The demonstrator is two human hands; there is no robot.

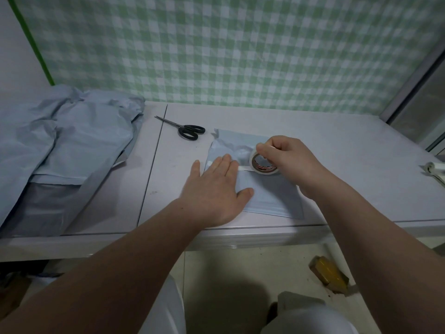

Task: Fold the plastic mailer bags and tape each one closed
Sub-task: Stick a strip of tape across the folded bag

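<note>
our forearms (144,237) reached to the folded mailer bag (272,196) mid-table, left hand (216,189) flat on it with fingers (226,165) straight, right hand (289,160) pinching the tape roll (261,165) at its strip's end; we judged this bag half taped, the heap of mailers (72,141) yet to do.

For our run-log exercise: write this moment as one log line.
step: taping folded mailer bag | left hand: flat, pressing bag | right hand: gripping tape roll | scissors: lying on table
</note>
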